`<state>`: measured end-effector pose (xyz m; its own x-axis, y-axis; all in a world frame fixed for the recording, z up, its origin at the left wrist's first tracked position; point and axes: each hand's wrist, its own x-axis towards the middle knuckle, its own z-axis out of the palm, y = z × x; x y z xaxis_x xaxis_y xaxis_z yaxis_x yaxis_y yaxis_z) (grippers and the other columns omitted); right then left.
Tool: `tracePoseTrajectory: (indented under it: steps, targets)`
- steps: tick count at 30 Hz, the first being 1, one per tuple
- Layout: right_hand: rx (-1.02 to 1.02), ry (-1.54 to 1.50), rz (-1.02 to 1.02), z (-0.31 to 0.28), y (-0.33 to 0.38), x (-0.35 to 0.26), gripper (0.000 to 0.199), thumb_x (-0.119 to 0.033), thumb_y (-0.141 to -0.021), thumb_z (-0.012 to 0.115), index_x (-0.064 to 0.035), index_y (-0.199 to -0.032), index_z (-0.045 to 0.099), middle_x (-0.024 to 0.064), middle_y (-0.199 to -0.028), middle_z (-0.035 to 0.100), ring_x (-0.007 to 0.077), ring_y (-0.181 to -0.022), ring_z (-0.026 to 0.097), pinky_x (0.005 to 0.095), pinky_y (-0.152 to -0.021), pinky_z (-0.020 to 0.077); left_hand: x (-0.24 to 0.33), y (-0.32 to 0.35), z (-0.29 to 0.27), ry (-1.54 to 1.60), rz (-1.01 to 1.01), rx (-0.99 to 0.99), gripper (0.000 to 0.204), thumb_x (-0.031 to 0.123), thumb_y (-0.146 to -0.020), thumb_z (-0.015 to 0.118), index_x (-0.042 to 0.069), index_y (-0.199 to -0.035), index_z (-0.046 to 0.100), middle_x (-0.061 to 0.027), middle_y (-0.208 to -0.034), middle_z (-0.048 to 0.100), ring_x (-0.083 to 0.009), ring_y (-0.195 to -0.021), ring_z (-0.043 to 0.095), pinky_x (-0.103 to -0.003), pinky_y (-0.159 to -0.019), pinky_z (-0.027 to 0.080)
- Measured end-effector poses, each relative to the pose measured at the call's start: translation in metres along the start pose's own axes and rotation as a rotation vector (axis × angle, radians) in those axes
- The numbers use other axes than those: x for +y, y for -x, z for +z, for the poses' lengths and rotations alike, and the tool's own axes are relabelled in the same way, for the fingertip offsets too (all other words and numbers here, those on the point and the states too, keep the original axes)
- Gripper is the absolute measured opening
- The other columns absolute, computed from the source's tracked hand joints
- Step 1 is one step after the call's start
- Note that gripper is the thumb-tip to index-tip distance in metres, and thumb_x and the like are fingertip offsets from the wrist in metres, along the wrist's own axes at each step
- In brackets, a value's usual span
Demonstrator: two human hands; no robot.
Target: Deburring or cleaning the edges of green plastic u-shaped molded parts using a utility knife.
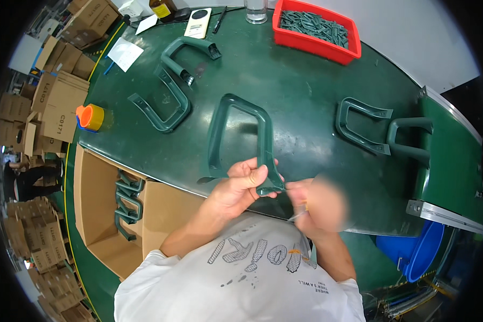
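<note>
My left hand [241, 185] grips the near end of a dark green U-shaped plastic handle [236, 129], which stands tilted over the green table [306, 91]. My right hand [319, 206] is blurred by motion right beside that end and holds a thin tool with an orange grip against the handle's foot. The tool's tip is too blurred to make out.
Several more green handles lie on the table: two at the back left [172, 91], one at the right [359, 126], another on the conveyor edge [408, 137]. A red bin of small green parts [316, 29] stands far back. An open cardboard box [123, 209] with handles sits at my left, tape roll [93, 117] nearby.
</note>
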<state>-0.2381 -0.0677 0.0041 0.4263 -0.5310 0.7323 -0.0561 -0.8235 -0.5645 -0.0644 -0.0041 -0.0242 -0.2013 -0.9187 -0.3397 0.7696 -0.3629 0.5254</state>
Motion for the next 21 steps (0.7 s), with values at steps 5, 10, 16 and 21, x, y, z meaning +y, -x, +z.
tracePoseTrajectory:
  steps: [5,10,16,21]
  targets:
    - [0.125,-0.088,0.709,-0.017,-0.001,-0.003,0.019,-0.013,-0.084,0.066,0.0040,-0.092,0.063,0.0077,-0.064,0.057,0.0205,-0.055,0.056,0.0270,-0.053,0.0448,0.006,0.000,-0.007,-0.148,0.398,0.080,0.045,0.016,-0.075,0.078,0.002,-0.110,0.053,-0.0165,-0.099,0.064,-0.0252,-0.092,0.064,-0.036,-0.080,0.052]
    - [-0.192,0.139,0.495,-0.015,0.001,-0.008,0.023,-0.019,-0.083,0.067,0.0027,-0.091,0.065,0.0065,-0.059,0.051,0.0200,-0.052,0.050,0.0309,-0.050,0.0409,0.013,-0.003,-0.007,-0.400,0.661,-0.009,0.039,0.014,-0.074,0.077,0.003,-0.104,0.055,-0.0164,-0.099,0.064,-0.0312,-0.097,0.062,-0.044,-0.085,0.050]
    - [-0.244,0.211,0.371,-0.007,0.003,-0.014,0.015,-0.015,-0.077,0.071,-0.0013,-0.080,0.065,0.0051,-0.059,0.052,0.0202,-0.050,0.050,0.0313,-0.044,0.0389,0.014,-0.001,-0.011,-0.500,0.710,-0.036,0.034,0.009,-0.078,0.073,0.001,-0.106,0.054,-0.0156,-0.101,0.062,-0.0286,-0.099,0.061,-0.041,-0.087,0.050]
    - [-0.344,0.204,0.300,-0.001,0.004,-0.028,0.018,-0.018,-0.074,0.073,-0.0031,-0.079,0.064,0.0037,-0.059,0.050,0.0193,-0.049,0.049,0.0312,-0.043,0.0378,0.020,0.000,-0.005,-0.495,0.710,0.092,0.034,0.009,-0.077,0.074,0.001,-0.104,0.055,-0.0159,-0.099,0.063,-0.0282,-0.097,0.062,-0.042,-0.086,0.050]
